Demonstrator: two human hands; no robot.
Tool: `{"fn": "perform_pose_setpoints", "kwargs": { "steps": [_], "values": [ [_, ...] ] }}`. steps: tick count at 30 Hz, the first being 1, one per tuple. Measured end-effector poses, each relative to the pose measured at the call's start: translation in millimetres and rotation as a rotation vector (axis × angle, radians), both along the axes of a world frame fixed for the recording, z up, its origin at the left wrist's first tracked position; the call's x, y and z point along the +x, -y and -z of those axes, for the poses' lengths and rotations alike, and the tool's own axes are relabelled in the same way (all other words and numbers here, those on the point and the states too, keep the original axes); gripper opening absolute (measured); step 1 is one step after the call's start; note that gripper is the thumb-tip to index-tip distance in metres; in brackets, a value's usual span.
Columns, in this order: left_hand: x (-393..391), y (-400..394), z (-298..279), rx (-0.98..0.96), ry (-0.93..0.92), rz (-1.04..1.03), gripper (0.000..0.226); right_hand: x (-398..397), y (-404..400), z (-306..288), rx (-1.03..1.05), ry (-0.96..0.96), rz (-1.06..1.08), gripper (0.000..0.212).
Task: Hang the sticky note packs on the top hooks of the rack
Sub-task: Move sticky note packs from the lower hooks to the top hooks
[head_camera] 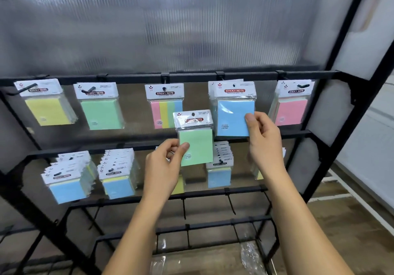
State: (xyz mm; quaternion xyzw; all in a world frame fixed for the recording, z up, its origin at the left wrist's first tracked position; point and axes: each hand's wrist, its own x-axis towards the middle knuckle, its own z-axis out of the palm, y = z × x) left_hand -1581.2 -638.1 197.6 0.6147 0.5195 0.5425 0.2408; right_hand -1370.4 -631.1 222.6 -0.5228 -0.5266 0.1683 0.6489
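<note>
Holding the green pack (195, 138) up in front of the rack (324, 138), I see my left hand (164, 163) pinching its lower left edge, thumb on the face, just below the multicolour pack (165, 106) on the top row. My right hand (263, 138) pinches the blue pack (234, 112) hanging on a top hook, just right of the green one.

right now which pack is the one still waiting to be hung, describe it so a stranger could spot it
Start at the black rack's top bar, where five hooks carry packs. Below its middle, off any hook, the left hand pinches a green sticky note pack. Unlike the hung green pack further left, it floats in front of the rows.
</note>
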Motion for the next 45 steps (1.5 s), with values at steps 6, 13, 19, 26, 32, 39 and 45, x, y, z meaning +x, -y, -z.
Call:
{"fn": "perform_pose_setpoints", "kwargs": {
  "steps": [6, 13, 19, 26, 32, 39, 45],
  "values": [
    [0.7, -4.0, 4.4, 0.002, -0.01, -0.003, 0.009, 6.8, -11.8, 7.6, -0.039, 0.003, -0.017, 0.026],
    [3.1, -7.1, 4.4, 0.005, -0.032, -0.017, 0.006, 8.8, -22.3, 10.2, -0.057, 0.01, -0.047, 0.031],
    [0.7, -13.3, 8.8, 0.011, -0.003, -0.017, 0.004, 11.9, -28.8, 4.5, -0.04, 0.027, -0.025, 0.033],
    [0.2, -15.2, 11.8, 0.006, -0.011, -0.026, 0.004, 14.6, -34.9, 4.7, -0.059, 0.038, 0.0, 0.041],
    [-1.0, -12.9, 13.8, 0.013, -0.022, -0.033, 0.005, 11.9, -25.6, 5.7, -0.043, 0.038, -0.048, 0.04],
    [-2.5, -10.3, 16.5, 0.014, -0.023, -0.043, 0.01, 11.6, -25.1, 11.3, -0.042, 0.005, -0.046, 0.04],
    [-6.4, -9.6, 17.2, 0.015, -0.007, -0.039, 0.011, 8.2, -37.8, 10.8, -0.053, -0.029, -0.043, 0.045]
  ]
}}
